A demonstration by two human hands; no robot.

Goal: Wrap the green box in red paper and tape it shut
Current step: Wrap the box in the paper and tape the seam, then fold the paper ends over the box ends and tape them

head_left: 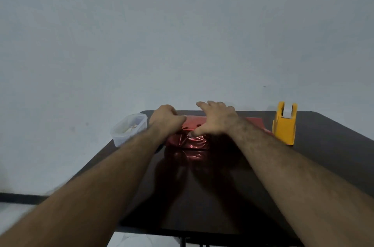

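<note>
Two bare forearms reach into view from the bottom corners, with no sleeve showing on either one. Neither wrist carries a watch, band or bracelet, and no ring can be seen on the fingers that are visible. The left hand (167, 116) and the right hand (217, 118) are ungloved. Dark hair covers the top of the right forearm and the back of that hand. The left forearm looks smoother, slightly blurred near the lower edge.
</note>
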